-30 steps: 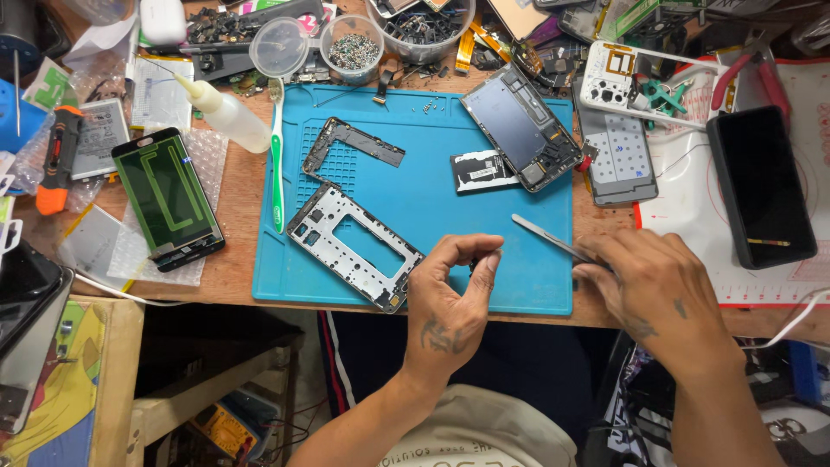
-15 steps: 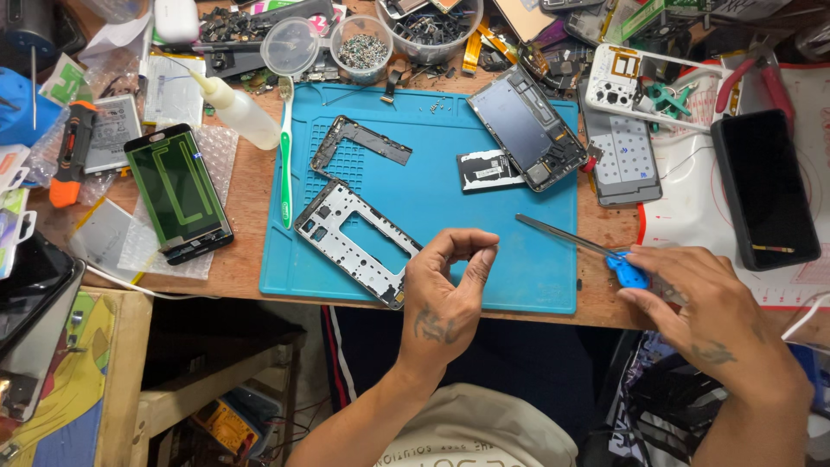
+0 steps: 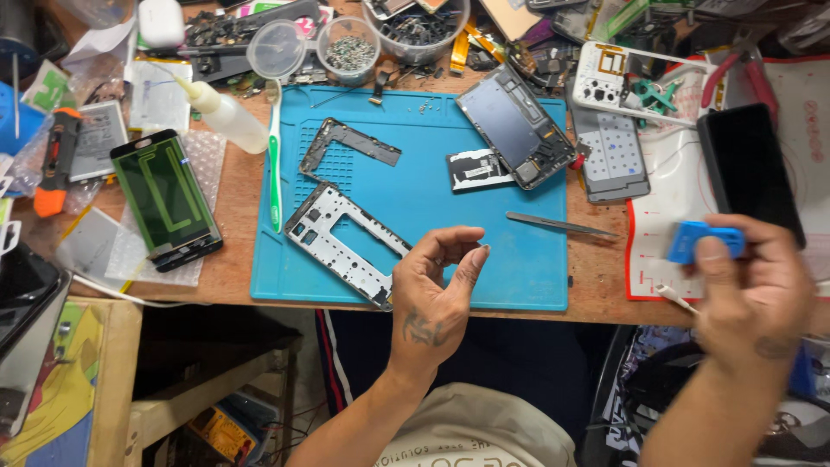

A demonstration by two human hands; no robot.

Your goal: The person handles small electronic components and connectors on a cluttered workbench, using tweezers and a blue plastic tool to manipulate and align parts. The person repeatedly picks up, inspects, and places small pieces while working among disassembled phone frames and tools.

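Blue is the big mat point(image 3: 484, 259) on the wooden tabletop point(image 3: 233, 268), and most of the phone parts lie on it.

Far left, at about 9 o'clock, a phone screen with a green back point(image 3: 166, 201) sits on bubble wrap, close to the tabletop's edge. A bump from an arm could push it off, and it might crack.

At about 11 o'clock a small squeeze bottle point(image 3: 220, 112) lies on its side. If its tip is loose, the liquid could leak onto the parts. Beside it a clear round lid point(image 3: 275, 50) lies flat with nothing in it. Next comes a clear round cup point(image 3: 348, 47) full of tiny grey screws, then a bigger clear tub point(image 3: 424, 26) holding dark small parts. A knock could spill them all over.

The silver phone frame point(image 3: 346, 242) lies on the mat, and its lower end touches the mat's near edge.

The left hand point(image 3: 437, 298) floats just over the near edge of the mat, next to the frame. Its thumb and first fingers point(image 3: 471, 259) are curled close, as if pinching something tiny, but I cannot tell what is there. A tiny thing could slip and fall to the floor.

Thin metal tweezers point(image 3: 560, 226) lie on the mat at about 3 o'clock.

The right hand point(image 3: 752, 285) is past the mat, low at 4 o'clock. Its fingers are closed around a small blue tool point(image 3: 705, 240). It looks blurry, so a fast swing could hit the black phone point(image 3: 748, 169) just above it.
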